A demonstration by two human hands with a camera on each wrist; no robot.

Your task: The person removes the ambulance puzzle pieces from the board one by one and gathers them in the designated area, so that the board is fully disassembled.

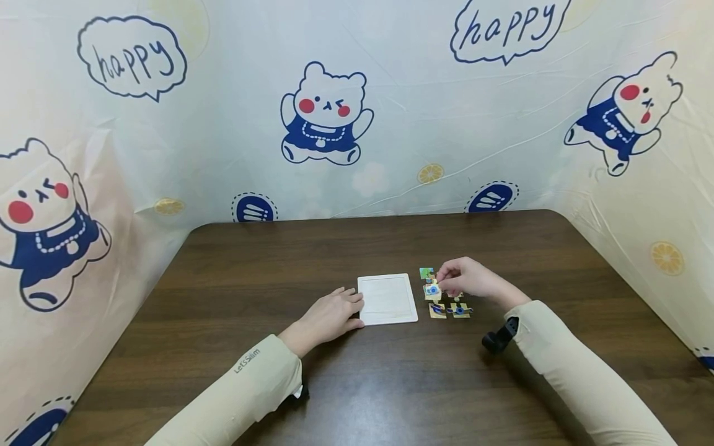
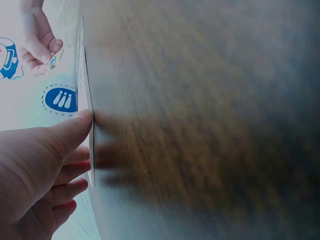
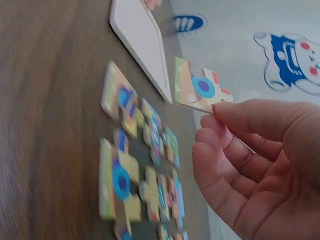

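Between thumb and fingertips my right hand (image 1: 468,277) pinches a wooden puzzle piece (image 3: 200,87) printed with a blue ring. It holds the piece raised above several loose jigsaw pieces (image 3: 120,182) on the table; the head view shows them right of a white puzzle tray (image 1: 387,300). The tray lies flat, with a raised rim and a bare inside. My left hand (image 1: 330,314) rests against its left side, fingers extended at the rim and thumb near the front corner. In the left wrist view, the thumb (image 2: 75,130) touches the tray's thin edge.
The brown wooden table (image 1: 268,266) has rounded far corners. A printed cloth (image 1: 390,124) with bears and lettering hangs behind and at both sides. A black wrist camera (image 1: 500,336) sits at the right cuff.
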